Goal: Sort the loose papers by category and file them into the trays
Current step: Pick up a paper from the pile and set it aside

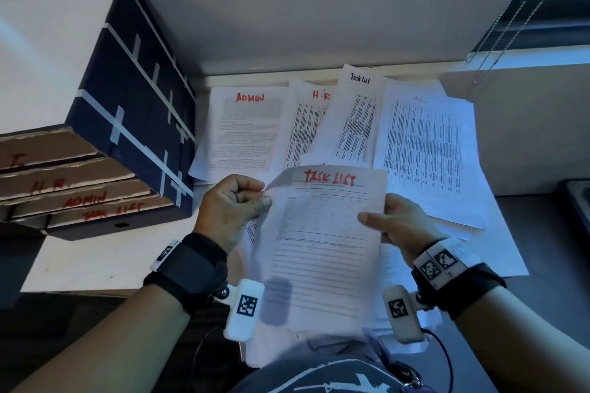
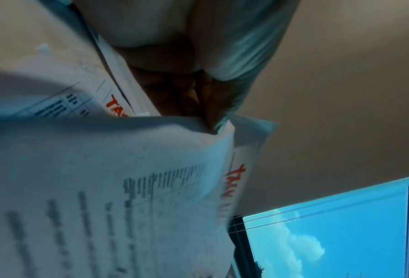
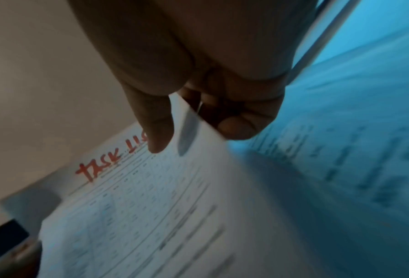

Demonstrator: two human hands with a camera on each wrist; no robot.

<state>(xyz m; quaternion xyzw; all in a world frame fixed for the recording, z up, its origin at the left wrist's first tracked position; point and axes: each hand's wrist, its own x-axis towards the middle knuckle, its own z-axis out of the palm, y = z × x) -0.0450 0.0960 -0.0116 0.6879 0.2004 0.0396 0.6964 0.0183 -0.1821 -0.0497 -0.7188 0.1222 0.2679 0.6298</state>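
Note:
I hold a sheet headed "TASK LIST" in red (image 1: 322, 233) (image 3: 151, 206) (image 2: 103, 188) over the desk. My left hand (image 1: 236, 207) pinches its curled top-left corner, fingers closed (image 2: 198, 97). My right hand (image 1: 392, 223) grips the right edge, thumb (image 3: 156, 131) on the front, fingers behind. More loose papers lie fanned behind it: an "ADMIN" page (image 1: 245, 131), an "H.R" page (image 1: 303, 124), a black-headed "Task List" page (image 1: 357, 115) and a table sheet (image 1: 424, 150). Stacked cardboard trays (image 1: 79, 188) at left carry red labels: H.R., ADMIN, TASK LIST.
A dark blue box taped with white strips (image 1: 137, 99) sits over the trays. A wall closes the back, a window with blind cords (image 1: 542, 9) is at top right, and a dark object (image 1: 578, 198) sits at the right edge of the desk.

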